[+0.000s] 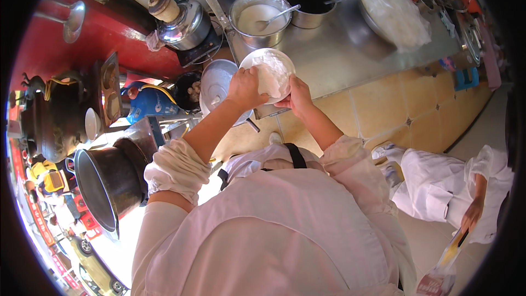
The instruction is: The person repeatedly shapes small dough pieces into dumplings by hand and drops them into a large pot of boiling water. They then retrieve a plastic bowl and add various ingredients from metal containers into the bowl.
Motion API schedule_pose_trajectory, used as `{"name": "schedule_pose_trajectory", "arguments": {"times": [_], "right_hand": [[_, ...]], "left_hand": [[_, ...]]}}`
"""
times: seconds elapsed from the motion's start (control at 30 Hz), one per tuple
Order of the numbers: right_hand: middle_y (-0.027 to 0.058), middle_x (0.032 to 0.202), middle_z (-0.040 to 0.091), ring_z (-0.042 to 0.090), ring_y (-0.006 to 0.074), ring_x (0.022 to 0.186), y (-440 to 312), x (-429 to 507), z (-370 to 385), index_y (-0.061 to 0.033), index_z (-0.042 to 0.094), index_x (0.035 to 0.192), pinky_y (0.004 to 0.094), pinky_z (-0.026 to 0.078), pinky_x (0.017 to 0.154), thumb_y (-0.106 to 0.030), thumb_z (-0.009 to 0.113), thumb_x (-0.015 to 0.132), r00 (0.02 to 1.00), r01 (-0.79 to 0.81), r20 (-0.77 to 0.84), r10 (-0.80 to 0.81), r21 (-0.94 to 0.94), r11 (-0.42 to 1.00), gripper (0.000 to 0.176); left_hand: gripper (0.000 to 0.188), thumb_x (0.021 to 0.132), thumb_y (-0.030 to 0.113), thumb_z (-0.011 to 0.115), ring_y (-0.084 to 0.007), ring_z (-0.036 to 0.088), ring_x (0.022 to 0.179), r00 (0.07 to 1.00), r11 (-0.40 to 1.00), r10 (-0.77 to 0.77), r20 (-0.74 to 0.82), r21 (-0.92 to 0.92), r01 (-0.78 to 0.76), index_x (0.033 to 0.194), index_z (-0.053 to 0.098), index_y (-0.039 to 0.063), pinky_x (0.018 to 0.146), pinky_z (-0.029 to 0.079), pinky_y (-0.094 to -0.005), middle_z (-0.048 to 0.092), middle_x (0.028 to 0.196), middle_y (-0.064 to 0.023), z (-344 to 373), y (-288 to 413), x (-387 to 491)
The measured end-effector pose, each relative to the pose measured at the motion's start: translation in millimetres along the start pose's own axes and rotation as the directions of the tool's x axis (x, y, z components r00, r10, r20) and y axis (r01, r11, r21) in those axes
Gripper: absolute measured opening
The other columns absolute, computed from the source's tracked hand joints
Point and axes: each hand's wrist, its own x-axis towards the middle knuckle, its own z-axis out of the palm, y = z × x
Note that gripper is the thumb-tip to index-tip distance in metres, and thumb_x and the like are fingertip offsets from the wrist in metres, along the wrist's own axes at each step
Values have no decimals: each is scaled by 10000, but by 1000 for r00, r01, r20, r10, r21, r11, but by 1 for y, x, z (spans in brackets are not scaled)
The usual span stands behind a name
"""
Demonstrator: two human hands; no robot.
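Observation:
A white bowl (267, 55) holding white powder (272, 72) is held up near the corner of the steel counter. My left hand (245, 86) grips its left rim, with the fingers over the edge by the powder. On its right side my right hand (296, 93) supports the rim from the side and below. Just beyond the bowl stands a steel pot (263, 41) of whitish liquid, with a metal spoon (281, 17) resting in it. Beside that pot is another steel pot (309, 19) with dark liquid.
A large basin covered with plastic film (394, 12) sits on the steel counter (328, 61). A round metal lid (218, 82) lies below my left hand. At left are a kettle (185, 28), a blue gas cylinder (152, 105) and a large pot (111, 181). A co-worker (435, 185) stands at right.

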Motion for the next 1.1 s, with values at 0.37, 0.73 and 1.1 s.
{"name": "schedule_pose_trajectory", "arguments": {"times": [0.37, 0.73, 1.1], "right_hand": [[147, 954, 613, 646, 256, 740, -8, 8, -19, -39, 453, 1186, 390, 558, 588, -385, 348, 947, 995, -44, 86, 50, -69, 997, 433], [136, 951, 578, 579, 230, 809, -33, -21, 5, -27, 560, 1066, 274, 459, 718, -183, 492, 902, 563, 784, 319, -762, -498, 371, 237], [60, 1111, 571, 545, 223, 1039, -63, -37, 38, -99, 493, 1162, 392, 451, 834, -314, 349, 889, 907, -225, 422, -17, 516, 826, 377]], "left_hand": [[668, 582, 264, 675, -347, 531, 1016, 881, 974, 171, 442, -213, -82, 1187, 494, 45, 871, 426, -388, 568, 1076, -188, -46, -31, 26], [637, 563, 250, 672, -336, 547, 969, 910, 961, 276, 308, -115, -252, 1131, 529, 0, 850, 448, -373, 599, 1005, -197, -73, -16, 17], [752, 633, 122, 652, -341, 473, 1035, 959, 919, 250, -134, -280, -278, 1320, 360, 30, 867, 425, -403, 498, 1143, -188, -88, 33, -11]]}}
